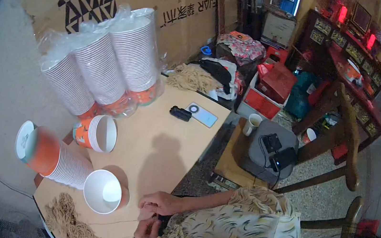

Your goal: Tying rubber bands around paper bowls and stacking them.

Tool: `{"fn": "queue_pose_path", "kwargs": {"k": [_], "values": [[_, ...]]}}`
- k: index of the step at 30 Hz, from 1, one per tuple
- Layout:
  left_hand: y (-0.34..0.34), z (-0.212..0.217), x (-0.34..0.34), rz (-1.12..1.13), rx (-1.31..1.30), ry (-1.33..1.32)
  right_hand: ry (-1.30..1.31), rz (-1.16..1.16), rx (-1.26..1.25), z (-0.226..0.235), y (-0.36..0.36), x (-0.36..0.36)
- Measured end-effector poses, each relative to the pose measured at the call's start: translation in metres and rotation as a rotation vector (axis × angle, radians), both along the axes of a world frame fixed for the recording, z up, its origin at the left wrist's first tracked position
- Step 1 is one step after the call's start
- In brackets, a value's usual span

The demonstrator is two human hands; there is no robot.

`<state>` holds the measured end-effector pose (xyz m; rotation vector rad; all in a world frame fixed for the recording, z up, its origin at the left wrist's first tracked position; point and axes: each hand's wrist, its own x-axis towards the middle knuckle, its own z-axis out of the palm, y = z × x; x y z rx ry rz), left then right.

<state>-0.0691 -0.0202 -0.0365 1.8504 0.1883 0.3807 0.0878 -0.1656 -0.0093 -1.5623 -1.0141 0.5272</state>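
At the table's near edge, my right hand (162, 204) is closed with its fingers pinched together. Just below it, my left hand (147, 234) is also closed, thumb against fingers, its wrist partly cut off by the lower edge. A thin tan strand (114, 223) runs across the table to the fingers of both hands; its end is too small to make out. To their left lies a loose heap of tan strands (66, 223). A white-lined paper bowl (103, 192) stands open beside my right hand. Next to it leans a stack of orange-and-white paper bowls (66, 165).
Tall plastic-wrapped bowl stacks (134, 51) stand at the table's far left, with a few nested bowls (97, 133) nearer. A phone (203, 114) and black clip-like object (180, 113) lie on the table (169, 135). Right of it, a stool (229, 160) holds a cup (252, 124) and black devices (283, 158).
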Motion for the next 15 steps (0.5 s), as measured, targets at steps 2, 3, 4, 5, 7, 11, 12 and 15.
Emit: {"fn": "queue_pose_path", "kwargs": {"k": [2,3,4,5,7,11,12,15], "values": [[-0.003,0.040,0.004,-0.203,0.109,0.620,-0.022,-0.003,-0.030,0.003,-0.016,0.000],[-0.010,0.063,0.006,-0.261,0.133,0.688,-0.050,0.052,-0.060,0.004,-0.017,-0.001],[-0.010,0.003,-0.014,-0.281,0.135,0.686,-0.050,0.034,-0.065,0.007,-0.022,-0.001],[0.007,-0.045,-0.020,-0.305,-0.296,0.524,-0.228,0.123,-0.021,0.013,-0.023,-0.001],[0.023,-0.084,-0.025,-0.311,-0.727,0.345,-0.400,0.219,0.019,0.024,-0.023,0.012],[-0.020,0.065,0.040,-0.407,-0.154,0.425,-0.521,0.357,-0.092,0.084,0.009,0.053],[-0.021,0.059,0.049,-0.409,-0.249,0.360,-0.632,0.294,0.135,0.080,0.030,0.062],[-0.032,0.054,0.069,-0.352,-0.337,0.211,-0.605,0.101,0.425,0.086,0.062,0.066]]}}
